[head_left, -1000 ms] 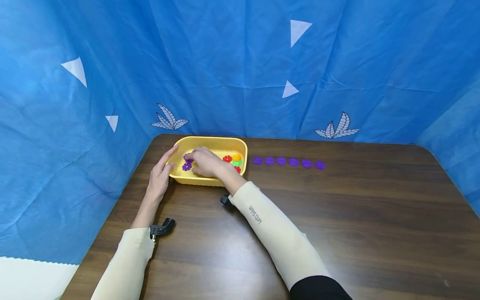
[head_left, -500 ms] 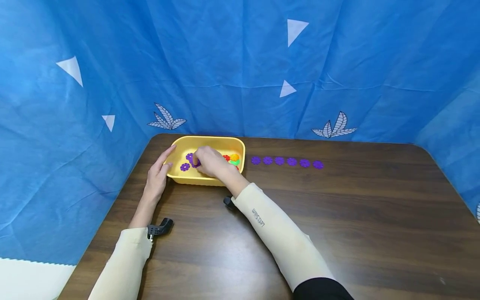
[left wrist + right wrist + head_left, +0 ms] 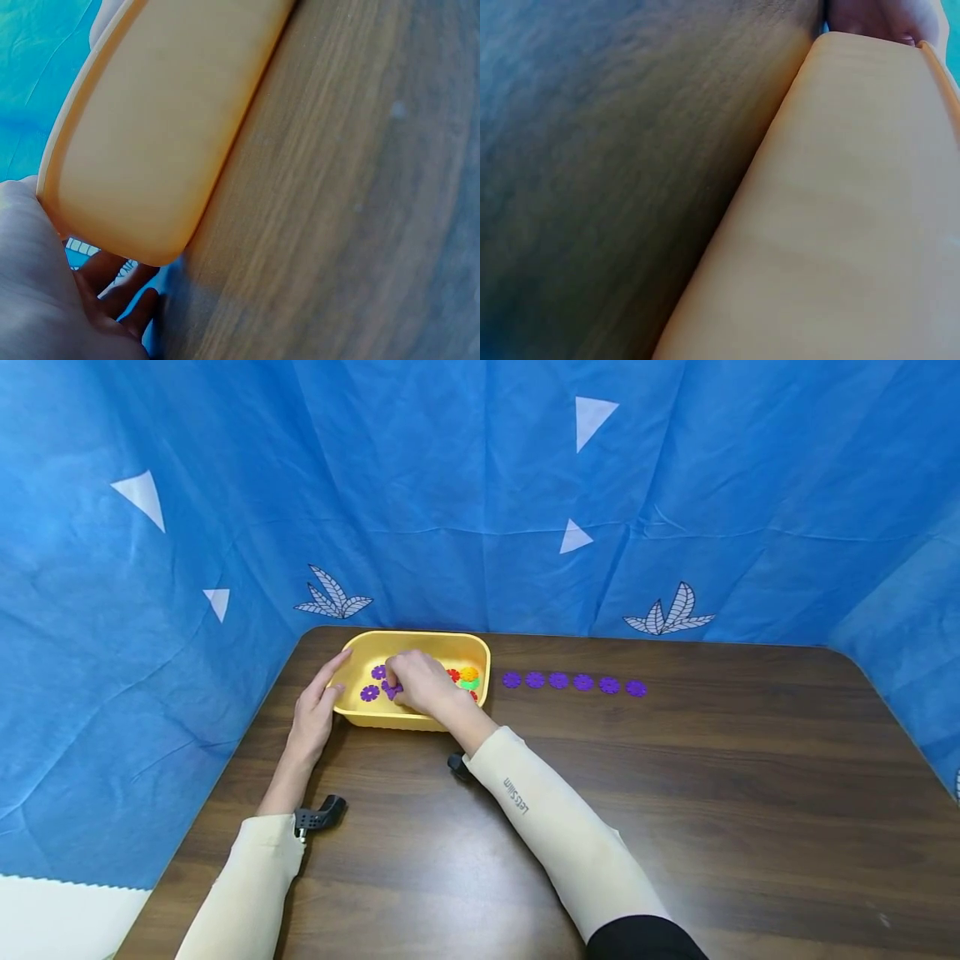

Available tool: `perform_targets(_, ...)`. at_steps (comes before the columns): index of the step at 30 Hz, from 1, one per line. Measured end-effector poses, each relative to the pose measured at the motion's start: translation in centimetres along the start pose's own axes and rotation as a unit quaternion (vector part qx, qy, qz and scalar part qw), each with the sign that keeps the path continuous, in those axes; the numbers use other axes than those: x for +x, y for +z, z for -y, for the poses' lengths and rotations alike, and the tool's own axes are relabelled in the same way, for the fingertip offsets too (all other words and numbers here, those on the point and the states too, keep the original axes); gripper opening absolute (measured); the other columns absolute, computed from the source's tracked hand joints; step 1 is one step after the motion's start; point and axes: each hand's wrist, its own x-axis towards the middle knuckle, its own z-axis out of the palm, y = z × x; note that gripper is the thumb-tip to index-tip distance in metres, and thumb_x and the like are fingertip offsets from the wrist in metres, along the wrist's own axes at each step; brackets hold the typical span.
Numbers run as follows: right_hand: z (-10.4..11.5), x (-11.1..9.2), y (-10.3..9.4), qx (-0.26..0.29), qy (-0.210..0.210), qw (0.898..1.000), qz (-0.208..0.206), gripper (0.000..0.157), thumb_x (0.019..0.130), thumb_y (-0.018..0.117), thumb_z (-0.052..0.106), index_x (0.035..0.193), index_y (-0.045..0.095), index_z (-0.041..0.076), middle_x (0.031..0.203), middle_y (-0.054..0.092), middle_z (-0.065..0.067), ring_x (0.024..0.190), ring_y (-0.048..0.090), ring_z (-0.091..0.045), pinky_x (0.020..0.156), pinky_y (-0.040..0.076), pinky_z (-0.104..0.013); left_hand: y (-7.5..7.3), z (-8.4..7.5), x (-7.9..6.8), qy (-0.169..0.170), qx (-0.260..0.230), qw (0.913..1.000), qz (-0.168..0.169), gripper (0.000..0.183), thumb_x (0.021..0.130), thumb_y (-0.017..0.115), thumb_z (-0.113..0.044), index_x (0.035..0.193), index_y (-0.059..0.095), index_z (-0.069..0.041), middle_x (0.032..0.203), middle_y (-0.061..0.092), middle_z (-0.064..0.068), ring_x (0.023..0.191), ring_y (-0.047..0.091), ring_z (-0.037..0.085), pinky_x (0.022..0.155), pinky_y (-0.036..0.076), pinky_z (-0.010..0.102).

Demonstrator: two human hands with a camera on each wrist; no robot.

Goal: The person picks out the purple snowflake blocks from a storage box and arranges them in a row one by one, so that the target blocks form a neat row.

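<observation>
A yellow plastic bin (image 3: 390,721) stands at the table's back left. My left hand (image 3: 312,714) holds its left end, thumb at the rim and fingers round the outside of the end wall (image 3: 135,172). My right hand (image 3: 426,685) reaches down inside the bin, fingertips bent onto a purple snowflake disc (image 3: 391,690). Another purple disc (image 3: 370,693) lies to the left of it, and one more (image 3: 378,672) behind. Red, orange and green discs (image 3: 469,675) are to the right of the hand, partly hidden. In the right wrist view the bin's wall (image 3: 840,202) hides the fingers.
Several purple snowflake discs (image 3: 558,681) lie in a row on the brown wooden table (image 3: 712,793), right of the bin. A blue cloth (image 3: 450,485) hangs behind and at the sides. Black wrist mounts (image 3: 321,815) stick out from the sleeves.
My right hand has shifted a little to the right within the bin, and a purple disc now shows at its fingertips. My left hand stays at the bin's end.
</observation>
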Motion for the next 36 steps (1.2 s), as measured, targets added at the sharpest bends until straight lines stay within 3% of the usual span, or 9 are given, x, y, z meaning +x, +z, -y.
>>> perform_targets(7, -0.4, -0.4, -0.3, 0.092, -0.002, 0.996, -0.013, 0.008, 0.091, 0.079, 0.001, 0.097, 0.077, 0.006, 0.093, 0.072, -0.003, 0.088, 0.062, -0.015, 0.08, 0.053, -0.022, 0.0, 0.0, 0.0, 0.003, -0.009, 0.9999, 0.006, 0.054, 0.106, 0.044, -0.005, 0.159, 0.047, -0.009, 0.167, 0.042, 0.012, 0.157, 0.033, 0.034, 0.128, 0.026, 0.057)
perform_targets(13, -0.9, -1.0, -0.7, 0.133, -0.006, 0.991, -0.031, 0.012, 0.094, 0.071, -0.004, 0.093, 0.077, 0.006, 0.09, 0.074, -0.004, 0.083, 0.065, -0.014, 0.077, 0.054, -0.02, 0.0, 0.2, 0.0, 0.005, -0.013, 0.9999, 0.007, 0.054, 0.107, 0.042, -0.006, 0.16, 0.046, -0.01, 0.168, 0.041, 0.011, 0.157, 0.032, 0.033, 0.129, 0.025, 0.055)
perform_targets(21, -2.2, -2.4, -1.7, 0.17, 0.001, 0.983, -0.066, 0.011, 0.093, 0.071, -0.006, 0.095, 0.077, 0.003, 0.093, 0.076, -0.006, 0.088, 0.069, -0.015, 0.08, 0.056, -0.021, 0.0, 0.3, -0.1, 0.003, -0.011, 0.9999, 0.006, 0.054, 0.107, 0.041, -0.006, 0.161, 0.045, -0.012, 0.169, 0.04, 0.01, 0.157, 0.032, 0.032, 0.131, 0.025, 0.045)
perform_targets(25, -3.1, -3.4, -2.7, 0.177, 0.003, 0.979, -0.102, 0.01, 0.093, 0.071, -0.005, 0.094, 0.076, 0.003, 0.092, 0.076, -0.006, 0.087, 0.07, -0.015, 0.08, 0.056, -0.023, 0.1, 0.4, 0.0, 0.005, -0.007, 0.9999, 0.007, 0.054, 0.107, 0.041, -0.006, 0.161, 0.045, -0.011, 0.168, 0.04, 0.011, 0.157, 0.032, 0.033, 0.129, 0.027, 0.03)
perform_targets(28, -3.7, -4.2, -3.6, 0.189, 0.012, 0.973, -0.129, 0.009, 0.094, 0.072, -0.003, 0.095, 0.077, 0.005, 0.094, 0.076, -0.005, 0.088, 0.072, -0.014, 0.08, 0.058, -0.022, 0.2, 1.4, 0.4, 0.007, -0.004, 1.0, 0.005, 0.055, 0.107, 0.041, -0.006, 0.161, 0.045, -0.012, 0.169, 0.04, 0.01, 0.157, 0.032, 0.034, 0.13, 0.026, 0.033)
perform_targets(32, -4.9, -5.3, -4.6, 0.205, 0.033, 0.966, -0.152, 0.007, 0.095, 0.074, 0.002, 0.099, 0.078, 0.007, 0.099, 0.075, -0.005, 0.092, 0.072, -0.015, 0.082, 0.06, -0.023, 0.3, 3.6, 1.1, 0.008, 0.001, 1.0, 0.0, 0.055, 0.108, 0.041, -0.009, 0.162, 0.045, -0.02, 0.169, 0.04, 0.005, 0.158, 0.032, 0.03, 0.131, 0.024, 0.048)
perform_targets(36, -6.5, -6.4, -5.6, 0.22, 0.053, 0.958, -0.176, 0.007, 0.095, 0.076, 0.005, 0.101, 0.079, 0.008, 0.1, 0.077, -0.005, 0.092, 0.072, -0.016, 0.084, 0.062, -0.027, 0.3, 4.5, 1.3, 0.007, 0.006, 0.9999, -0.006, 0.054, 0.109, 0.041, -0.014, 0.161, 0.046, -0.028, 0.169, 0.041, 0.0, 0.157, 0.034, 0.026, 0.13, 0.026, 0.045)
